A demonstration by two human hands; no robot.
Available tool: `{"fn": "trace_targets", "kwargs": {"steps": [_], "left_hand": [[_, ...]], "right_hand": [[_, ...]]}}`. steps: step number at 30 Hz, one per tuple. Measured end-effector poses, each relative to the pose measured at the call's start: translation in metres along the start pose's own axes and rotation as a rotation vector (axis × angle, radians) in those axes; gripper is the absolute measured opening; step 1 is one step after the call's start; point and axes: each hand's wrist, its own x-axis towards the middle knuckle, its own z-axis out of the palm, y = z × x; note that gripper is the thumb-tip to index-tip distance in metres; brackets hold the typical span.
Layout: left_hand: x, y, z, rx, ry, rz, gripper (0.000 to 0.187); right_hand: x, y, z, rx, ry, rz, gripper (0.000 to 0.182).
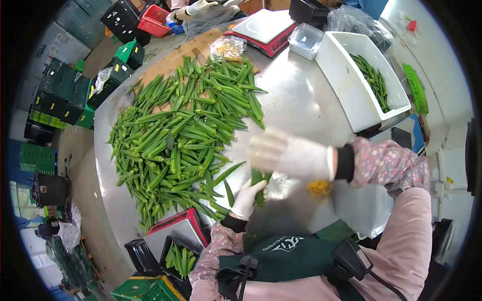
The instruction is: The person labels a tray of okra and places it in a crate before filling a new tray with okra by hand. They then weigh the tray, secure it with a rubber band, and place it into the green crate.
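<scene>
A shiny metal table (301, 100) holds a big pile of okra (181, 135); the left hand (248, 198) grips a small okra bunch (260, 183); the right hand (288, 153), blurry, reaches just above it, fingers unclear; probably gathering; next, another pod joins the bunch.

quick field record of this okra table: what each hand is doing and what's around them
surface: round metal table
left hand: white glove, closed grip on a small bunch of okra
right hand: white glove, blurred, above the bunch, grip unclear
main pile: loose okra pile spread across the table
white bin: some okra inside, far side
scales: red scale far side, another red scale near the left hand
black tray: okra in it
rubber bands: yellow, below the right wrist
</scene>
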Motion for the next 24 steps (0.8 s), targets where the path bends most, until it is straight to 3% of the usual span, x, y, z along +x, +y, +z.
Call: {"fn": "trace_targets", "kwargs": {"steps": [3,4,5,6,7,9,10,11,13,14,17,19,20,21,22,23,24], "left_hand": [[-0.022,0.016,0.025,0.048,-0.176,0.095,0.016],[-0.038,0.026,0.038,0.276,-0.226,0.081,0.015],[-0.049,0.034,0.048,0.504,-0.270,0.066,0.015],[-0.052,0.036,0.050,0.498,-0.357,0.079,0.018],[-0.055,0.035,0.051,0.500,-0.359,0.092,0.018],[-0.056,0.029,0.050,0.451,-0.442,0.044,0.020],[-0.055,0.029,0.049,0.439,-0.521,-0.026,0.031],[-0.058,0.026,0.051,0.439,-0.522,-0.020,0.031],[-0.067,0.018,0.063,0.284,-0.441,0.203,0.045],[-0.066,0.019,0.059,0.240,-0.446,0.255,0.054],[-0.073,0.020,0.033,0.201,-0.218,0.405,0.049],[-0.089,0.013,0.007,0.148,-0.134,0.373,0.049],[-0.095,0.005,-0.010,0.115,-0.117,0.348,0.049],[-0.103,-0.007,-0.024,0.081,-0.082,0.322,0.047],[-0.109,-0.022,-0.035,0.103,-0.034,0.298,0.047],[-0.115,-0.037,-0.046,0.124,0.015,0.278,0.046],[-0.119,-0.057,-0.056,0.136,0.032,0.254,0.046]], "right_hand": [[0.010,-0.045,0.024,-0.024,0.064,-0.181,0.072],[0.009,-0.051,0.027,-0.039,0.063,-0.179,0.072],[0.006,-0.056,0.029,-0.018,-0.194,-0.083,0.062],[0.005,-0.058,0.026,0.002,-0.449,0.017,0.053],[0.002,-0.059,0.022,-0.012,-0.448,0.017,0.053],[-0.007,-0.059,0.015,0.038,-0.250,-0.097,0.027],[-0.009,-0.058,-0.003,0.098,-0.230,-0.049,0.015],[-0.013,-0.055,-0.016,0.092,-0.230,-0.051,0.015],[-0.028,-0.042,-0.035,0.100,-0.225,0.024,0.012],[-0.040,-0.028,-0.040,0.117,-0.134,0.105,0.010],[-0.100,0.038,-0.050,0.063,0.138,0.355,0.008],[-0.149,0.086,-0.062,-0.107,-0.088,0.796,0.018],[-0.187,0.122,-0.055,-0.187,-0.003,0.902,0.026],[-0.203,0.129,-0.075,-0.154,-0.093,1.060,0.046],[-0.210,0.122,-0.087,-0.523,-0.265,1.199,0.064],[-0.221,0.116,-0.093,-0.705,-0.260,1.113,0.090],[-0.230,0.119,-0.092,-0.653,-0.173,1.044,0.097]]}}
